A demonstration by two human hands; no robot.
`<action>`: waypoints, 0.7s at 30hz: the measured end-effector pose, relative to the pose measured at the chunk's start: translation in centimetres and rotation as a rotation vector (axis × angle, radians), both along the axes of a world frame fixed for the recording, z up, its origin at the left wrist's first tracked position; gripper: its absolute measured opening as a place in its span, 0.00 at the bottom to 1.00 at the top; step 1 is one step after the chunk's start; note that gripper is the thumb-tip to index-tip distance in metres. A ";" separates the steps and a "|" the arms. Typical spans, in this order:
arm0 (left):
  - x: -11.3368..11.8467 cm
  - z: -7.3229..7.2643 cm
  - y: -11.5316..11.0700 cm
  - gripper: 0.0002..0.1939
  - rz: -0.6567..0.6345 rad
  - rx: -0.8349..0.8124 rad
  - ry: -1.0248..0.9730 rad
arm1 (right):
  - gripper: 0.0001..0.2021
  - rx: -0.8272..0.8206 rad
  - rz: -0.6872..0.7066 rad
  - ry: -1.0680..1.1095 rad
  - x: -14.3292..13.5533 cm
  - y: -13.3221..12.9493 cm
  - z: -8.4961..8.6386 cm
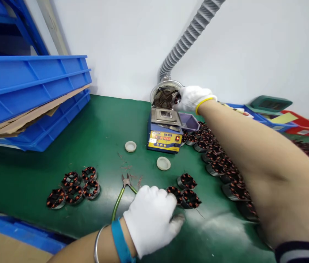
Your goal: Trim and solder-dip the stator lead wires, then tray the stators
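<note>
My right hand (195, 98), in a white glove with a yellow cuff, is closed on a motor stator (177, 98), of which only a dark edge shows. It is above the back of a blue and yellow solder pot (164, 137) with a lit red display. My left hand (152, 215), also gloved, is palm down over the green table, thumb and forefinger apart. Its fingertips are at a copper-wound stator (174, 193), partly covered; whether they touch is unclear. Two more stators (189, 199) sit beside it. Green-handled cutters (126, 182) lie just beyond my left hand.
Several stators (74, 193) are grouped at the left, and rows of others (217, 167) run along the right. Two small white dishes (163, 163) lie before the pot. A grey hose (190, 36) hangs behind it. Blue crates (34, 78) are stacked left; a red bin (308, 128) is right.
</note>
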State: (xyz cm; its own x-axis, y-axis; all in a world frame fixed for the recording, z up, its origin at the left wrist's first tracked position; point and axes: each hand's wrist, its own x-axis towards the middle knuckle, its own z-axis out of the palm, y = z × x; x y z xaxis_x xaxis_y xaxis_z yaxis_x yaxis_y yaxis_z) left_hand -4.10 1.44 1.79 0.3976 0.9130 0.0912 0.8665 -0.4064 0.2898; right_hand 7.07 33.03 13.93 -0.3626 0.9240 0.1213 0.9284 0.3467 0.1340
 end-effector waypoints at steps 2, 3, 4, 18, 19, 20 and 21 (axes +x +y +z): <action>0.0 0.1 0.0 0.14 -0.004 -0.014 0.005 | 0.36 -0.017 -0.056 0.060 0.0 0.3 0.5; 0.0 0.0 0.0 0.14 -0.002 -0.018 0.007 | 0.37 -0.027 -0.066 0.085 -0.1 0.4 0.5; 0.0 0.0 0.0 0.13 -0.001 -0.019 0.006 | 0.38 -0.037 -0.065 0.105 -0.3 0.4 0.3; 0.0 0.6 0.1 0.13 0.008 -0.020 0.014 | 0.28 -0.053 -0.183 0.468 2.9 -2.9 -0.4; 0.0 0.6 0.0 0.13 -0.002 -0.009 0.003 | 0.27 -0.051 -0.212 0.522 4.0 -3.7 -1.1; 0.0 0.6 -0.1 0.12 -0.013 0.006 -0.009 | 0.26 -0.052 -0.232 0.581 5.2 -4.6 -2.0; 0.0 0.6 -0.2 0.12 -0.028 0.022 -0.021 | 0.27 -0.058 -0.242 0.635 6.3 -5.6 -3.2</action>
State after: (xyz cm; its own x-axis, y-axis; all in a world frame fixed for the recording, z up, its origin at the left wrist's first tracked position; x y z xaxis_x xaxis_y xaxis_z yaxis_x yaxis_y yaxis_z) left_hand -4.07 1.25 2.41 0.4211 0.8991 0.1194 0.8485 -0.4370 0.2984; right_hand 13.39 27.43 10.71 -0.0199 0.9815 0.1904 0.8734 0.1097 -0.4745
